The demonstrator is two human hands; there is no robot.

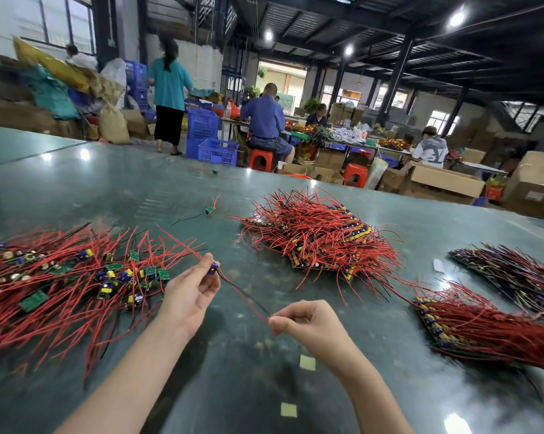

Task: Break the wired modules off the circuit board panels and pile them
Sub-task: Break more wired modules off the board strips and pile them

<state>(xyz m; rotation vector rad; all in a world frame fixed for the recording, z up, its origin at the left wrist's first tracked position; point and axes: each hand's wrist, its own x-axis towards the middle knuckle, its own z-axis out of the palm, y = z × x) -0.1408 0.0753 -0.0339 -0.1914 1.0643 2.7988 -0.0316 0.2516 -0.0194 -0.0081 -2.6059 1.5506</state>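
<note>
At the far left of the glossy dark green table (139, 183) lies a loose pile of separated small green circuit modules with red and black wires (60, 277), the boards scattered among the wires, some face up with blue and yellow parts showing. Just to the right of that pile, the left hand (191, 291) is raised slightly above the table, thumb and forefinger pinching one small wired module with a blue part (213, 268), the other fingers loosely curled beneath. From this module a red wire runs up and left over the pile, and a red and black wire pair (242, 296) runs down and right to the right hand (305, 321), which pinches the wire ends between thumb and bent forefinger, the remaining fingers curled in. Beyond the hands, a single stray module with thin wires (208, 210) lies alone on the table. Right of centre sits a big heap of circuit board panels bristling with red wires (321, 236). Further right, a near stack of panels with red wires (483, 327) lies at the table's edge, and behind it a darker stack of panels (515, 274), blurred. Two small pale yellow squares (307, 362) mark the table near the right forearm.
</note>
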